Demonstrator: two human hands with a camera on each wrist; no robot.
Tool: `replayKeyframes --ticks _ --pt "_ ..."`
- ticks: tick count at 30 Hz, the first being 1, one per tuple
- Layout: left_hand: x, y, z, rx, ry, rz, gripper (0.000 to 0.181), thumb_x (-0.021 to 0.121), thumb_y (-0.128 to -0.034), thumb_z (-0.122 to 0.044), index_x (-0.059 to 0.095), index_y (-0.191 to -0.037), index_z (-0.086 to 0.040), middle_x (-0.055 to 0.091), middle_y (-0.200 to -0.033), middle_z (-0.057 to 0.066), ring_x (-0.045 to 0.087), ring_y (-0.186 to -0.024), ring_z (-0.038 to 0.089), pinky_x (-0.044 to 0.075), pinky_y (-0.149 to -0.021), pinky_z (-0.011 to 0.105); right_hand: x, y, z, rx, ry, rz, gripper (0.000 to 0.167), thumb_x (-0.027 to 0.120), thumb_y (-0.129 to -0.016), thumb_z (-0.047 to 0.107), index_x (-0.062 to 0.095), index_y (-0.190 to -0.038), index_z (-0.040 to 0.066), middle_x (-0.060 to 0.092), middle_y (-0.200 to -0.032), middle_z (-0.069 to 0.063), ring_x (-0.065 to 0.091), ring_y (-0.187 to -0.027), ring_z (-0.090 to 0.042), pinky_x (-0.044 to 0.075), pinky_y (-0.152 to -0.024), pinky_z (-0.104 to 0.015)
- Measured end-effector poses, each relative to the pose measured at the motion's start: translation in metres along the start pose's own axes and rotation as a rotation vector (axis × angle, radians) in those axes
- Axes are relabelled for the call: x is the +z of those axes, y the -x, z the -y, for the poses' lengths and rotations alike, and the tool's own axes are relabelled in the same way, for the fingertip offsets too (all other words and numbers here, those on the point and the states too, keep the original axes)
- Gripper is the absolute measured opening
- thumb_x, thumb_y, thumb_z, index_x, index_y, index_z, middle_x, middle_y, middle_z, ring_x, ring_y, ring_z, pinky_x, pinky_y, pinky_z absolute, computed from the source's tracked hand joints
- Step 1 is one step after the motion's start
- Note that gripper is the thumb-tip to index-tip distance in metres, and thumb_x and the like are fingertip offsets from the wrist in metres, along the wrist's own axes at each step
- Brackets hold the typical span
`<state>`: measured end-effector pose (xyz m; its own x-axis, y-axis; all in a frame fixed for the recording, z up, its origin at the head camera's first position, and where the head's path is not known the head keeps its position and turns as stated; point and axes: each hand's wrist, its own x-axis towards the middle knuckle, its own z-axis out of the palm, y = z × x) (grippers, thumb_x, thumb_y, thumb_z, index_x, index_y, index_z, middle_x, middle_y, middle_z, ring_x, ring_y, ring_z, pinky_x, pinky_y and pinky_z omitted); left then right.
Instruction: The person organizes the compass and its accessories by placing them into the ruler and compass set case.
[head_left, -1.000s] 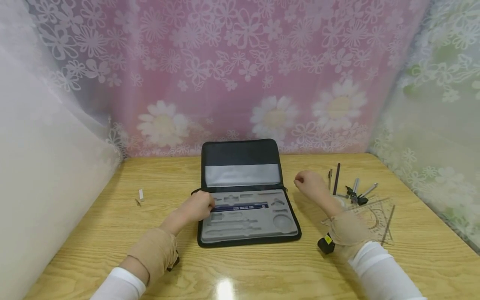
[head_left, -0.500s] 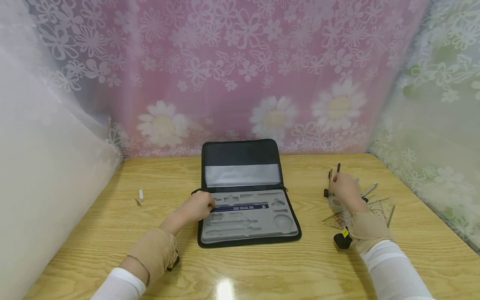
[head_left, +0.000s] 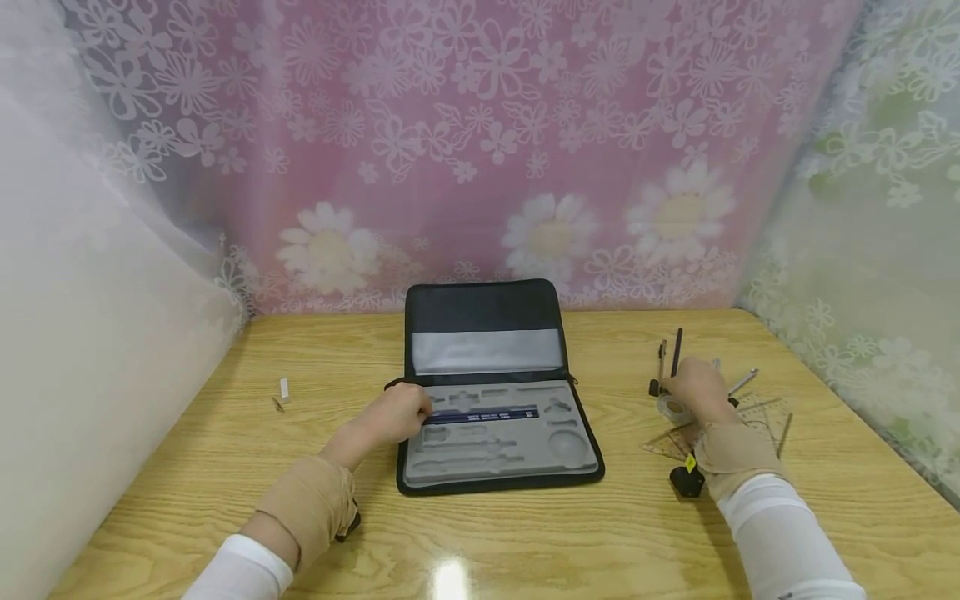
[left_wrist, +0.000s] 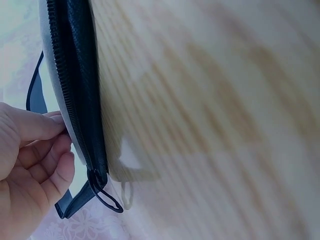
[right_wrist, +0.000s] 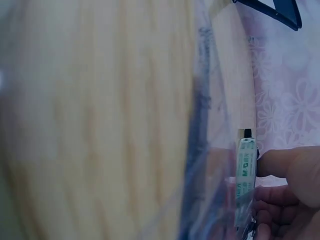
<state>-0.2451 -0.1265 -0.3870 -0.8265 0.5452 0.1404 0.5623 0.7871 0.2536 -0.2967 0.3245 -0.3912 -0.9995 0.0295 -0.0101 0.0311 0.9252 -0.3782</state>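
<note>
In the head view, an open black zip case (head_left: 501, 490) with a grey foam insert lies on the table. Dark blue pencils (head_left: 487, 416) with white lettering lie in one slot. My left hand (head_left: 397, 412) is at their left end, thumb and forefinger pinched together at the foam's edge; the left wrist view shows the hand (left_wrist: 35, 155) from below. My right hand (head_left: 697, 388) reaches down among drawing tools, beside a pale round ring (head_left: 672, 408). In the right wrist view, its fingers (right_wrist: 275, 162) meet behind a white item with green print (right_wrist: 245, 182); their grasp is hidden.
Clear set squares (head_left: 757, 417) lie under and beside the right wrist. Behind the right hand are a dark pencil (head_left: 677, 350), a compass (head_left: 662, 362) and a silver tool (head_left: 742, 381). A small white eraser (head_left: 284, 388) and a small metal piece (head_left: 278, 405) lie left of the case.
My right hand has moved right, from beside the case to the drawing tools, then a little lower among them. The left hand stays at the pencils.
</note>
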Motion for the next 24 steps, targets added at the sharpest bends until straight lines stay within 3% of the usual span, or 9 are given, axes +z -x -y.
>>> replayKeyframes --ticks 7,12,20,24 --pt "0.001 0.0 -0.001 0.017 -0.02 -0.001 0.015 0.059 -0.0799 0.005 0.072 -0.079 -0.002 0.068 -0.084 0.008 0.063 -0.081 0.022 0.051 -0.069 0.035 -0.003 0.0 -0.002 0.047 -0.002 0.052 0.04 0.055 -0.09 0.021 0.048 -0.052 0.011 0.034 -0.044 0.004 0.03 -0.04 -0.009 0.031 -0.042 -0.026" --pt "0.001 -0.001 -0.002 0.015 -0.022 -0.001 0.015 0.06 -0.08 0.005 0.072 -0.08 -0.002 0.067 -0.084 0.008 0.063 -0.081 0.022 0.051 -0.07 0.035 -0.007 0.004 -0.003 0.062 0.002 0.045 0.04 0.053 -0.09 0.023 0.046 -0.052 0.012 0.033 -0.045 0.005 0.03 -0.04 -0.009 0.031 -0.041 -0.026" --pt "0.002 -0.001 -0.001 0.015 -0.016 0.004 0.014 0.06 -0.0807 0.005 0.072 -0.082 -0.002 0.067 -0.086 0.008 0.063 -0.083 0.023 0.051 -0.071 0.035 -0.012 0.008 -0.006 0.07 0.009 -0.038 0.044 0.047 -0.093 0.028 0.046 -0.052 0.011 0.042 -0.048 -0.001 0.039 -0.045 -0.016 0.035 -0.043 -0.03" --pt "0.001 0.0 0.0 0.024 -0.026 -0.006 0.014 0.061 -0.08 0.006 0.072 -0.08 -0.002 0.067 -0.085 0.008 0.063 -0.082 0.023 0.051 -0.07 0.035 -0.014 0.007 -0.001 0.04 -0.04 -0.092 0.047 0.046 -0.094 0.03 0.046 -0.05 0.012 0.042 -0.045 0.0 0.034 -0.04 -0.013 0.03 -0.039 -0.027"
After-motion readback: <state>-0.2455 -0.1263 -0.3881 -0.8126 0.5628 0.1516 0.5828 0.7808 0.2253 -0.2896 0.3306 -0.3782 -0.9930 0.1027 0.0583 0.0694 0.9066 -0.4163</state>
